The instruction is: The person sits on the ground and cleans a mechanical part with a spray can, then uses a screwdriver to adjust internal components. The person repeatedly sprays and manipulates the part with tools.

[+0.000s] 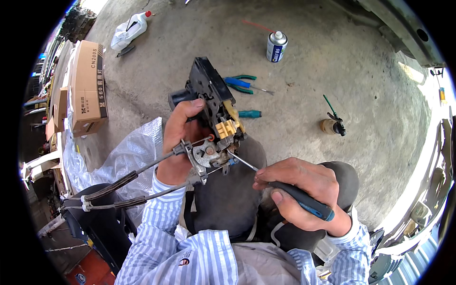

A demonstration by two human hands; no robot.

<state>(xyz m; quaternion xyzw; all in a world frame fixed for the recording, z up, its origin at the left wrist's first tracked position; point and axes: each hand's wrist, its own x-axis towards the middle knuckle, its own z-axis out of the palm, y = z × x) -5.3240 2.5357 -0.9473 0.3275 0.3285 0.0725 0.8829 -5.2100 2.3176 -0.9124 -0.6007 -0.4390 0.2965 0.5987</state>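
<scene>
My left hand (176,137) is closed around a car door latch (207,88), a black housing with a yellowish plastic piece and a metal mechanism at its lower end. Two cables (137,176) run from that mechanism toward the lower left, joined by a white clip. In my right hand (304,187) is a screwdriver (301,200) with a dark grey and blue handle. Its shaft slants up and left, and the tip meets the metal part of the latch. Whether the tip sits in a slot or only touches the surface, I cannot tell. Both hands are above my knees.
On the concrete floor (304,109) lie pliers and a screwdriver (244,84) and a teal handle (250,114). A spray can (276,46) with a red straw stands beyond. A small bottle (332,126), a white jug (130,31), a cardboard box (88,88) and bubble wrap (128,147) surround me.
</scene>
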